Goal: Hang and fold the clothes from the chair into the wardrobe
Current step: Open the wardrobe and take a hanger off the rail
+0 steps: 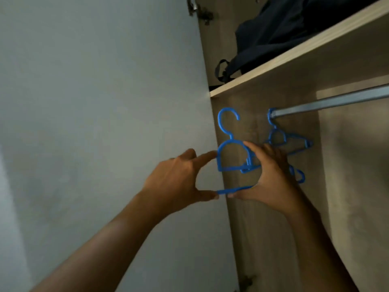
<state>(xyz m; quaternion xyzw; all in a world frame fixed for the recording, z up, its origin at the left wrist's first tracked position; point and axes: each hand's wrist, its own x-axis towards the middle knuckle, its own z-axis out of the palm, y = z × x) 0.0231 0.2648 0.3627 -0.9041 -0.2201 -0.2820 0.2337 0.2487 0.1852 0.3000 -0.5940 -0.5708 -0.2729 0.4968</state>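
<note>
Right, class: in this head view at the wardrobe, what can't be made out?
Head view:
- One shoulder of the held blue hanger: behind the right hand.
- Part of the hanging blue hanger: behind that hand too.
- The dark bag: cut off by the top edge.
- The rail: runs off the right edge.
- Chair and clothes: out of frame.

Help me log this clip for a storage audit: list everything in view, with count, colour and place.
held hanger: one, blue, off the rail, in both hands.
hung hanger: one, blue, rail's left end.
loose hook: one, blue, below the right hand; owner unclear.
rail: one, silver, under the shelf.
shelf: one, light wood, above the rail.
bag: one, dark navy, on the shelf.
door: one, white, open at left.
hinges: two, metal, door's top and bottom.
left hand: one, forefinger and thumb pinch the held hanger.
right hand: one, grips the held hanger's right side.
</note>
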